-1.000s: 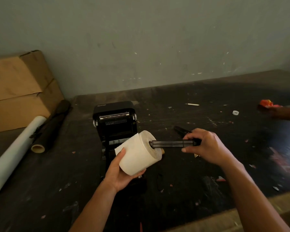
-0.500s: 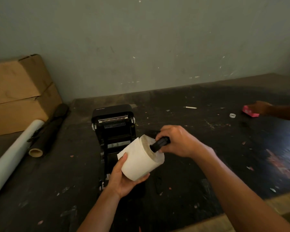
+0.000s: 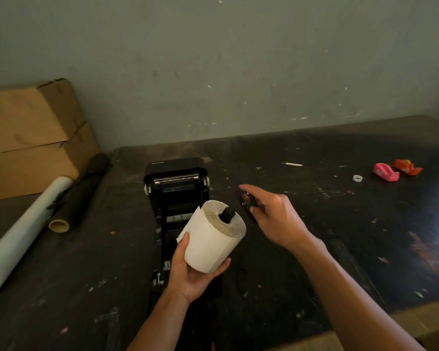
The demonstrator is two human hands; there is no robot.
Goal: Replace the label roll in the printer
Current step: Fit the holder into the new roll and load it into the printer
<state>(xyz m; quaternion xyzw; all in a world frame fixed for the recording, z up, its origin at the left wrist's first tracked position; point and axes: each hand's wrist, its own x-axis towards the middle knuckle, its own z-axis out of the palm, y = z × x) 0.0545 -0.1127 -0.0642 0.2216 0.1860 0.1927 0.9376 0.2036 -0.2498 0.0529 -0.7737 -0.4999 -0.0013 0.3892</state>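
My left hand holds a white label roll tilted in front of the black printer, whose lid stands open toward the wall. A black spindle sits in the roll's core, with only its end sticking out. My right hand is off the spindle, to the right of the roll, fingers spread. Its fingertips reach a small black part lying on the dark table; whether they touch it I cannot tell.
Cardboard boxes are stacked at the far left, with a clear film roll and a dark roll beside them. A pink tape dispenser, an orange one and a white ring lie far right.
My right hand pushed the spindle into the roll's core, let go and moved right toward the black part. Another person's hand at the far right has withdrawn, leaving the tape dispensers.
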